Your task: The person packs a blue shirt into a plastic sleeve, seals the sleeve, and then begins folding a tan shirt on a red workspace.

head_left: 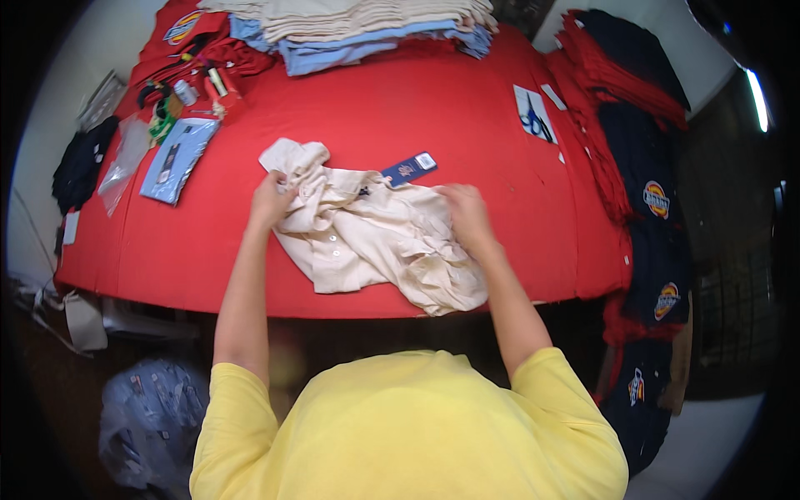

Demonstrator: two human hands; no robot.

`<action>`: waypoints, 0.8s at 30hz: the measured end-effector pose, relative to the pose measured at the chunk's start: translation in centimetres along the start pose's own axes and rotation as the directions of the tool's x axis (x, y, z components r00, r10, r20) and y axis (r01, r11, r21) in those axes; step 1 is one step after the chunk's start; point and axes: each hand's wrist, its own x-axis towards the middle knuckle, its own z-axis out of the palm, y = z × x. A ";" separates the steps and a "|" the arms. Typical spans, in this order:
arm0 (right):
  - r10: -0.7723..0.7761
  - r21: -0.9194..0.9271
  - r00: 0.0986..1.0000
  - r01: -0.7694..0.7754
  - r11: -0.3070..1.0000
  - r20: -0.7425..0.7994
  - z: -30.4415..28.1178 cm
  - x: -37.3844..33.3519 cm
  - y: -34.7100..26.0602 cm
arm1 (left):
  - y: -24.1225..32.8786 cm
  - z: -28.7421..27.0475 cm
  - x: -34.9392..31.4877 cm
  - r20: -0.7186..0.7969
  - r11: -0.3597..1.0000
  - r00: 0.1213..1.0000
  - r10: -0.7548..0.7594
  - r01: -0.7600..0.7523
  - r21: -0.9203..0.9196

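Observation:
A crumpled cream shirt (358, 229) with small buttons lies near the front edge of the red-covered table (192, 258). My left hand (273, 198) grips a bunched fold at the shirt's left side, fingers closed on the fabric. At its upper right side, my right hand (467, 212) has its fingers bent onto the cloth, pinching it. A dark blue hang tag (408, 169) with a white label sticks out from the shirt's collar onto the red cloth, between my two hands.
Cream and blue folded garments (358, 33) are stacked at the back. A packed blue shirt (179, 158) and small tools lie left. Blue-handled scissors (533, 121) rest on white paper at right, near piled red and navy garments (642, 150). A filled plastic bag (154, 421) stands below left.

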 end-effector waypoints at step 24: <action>0.112 0.812 0.952 0.179 0.556 -0.286 -23.8 9.6 6.1 | 0.2 -26.3 12.1 -0.378 0.227 0.923 -0.068 -0.354 -0.907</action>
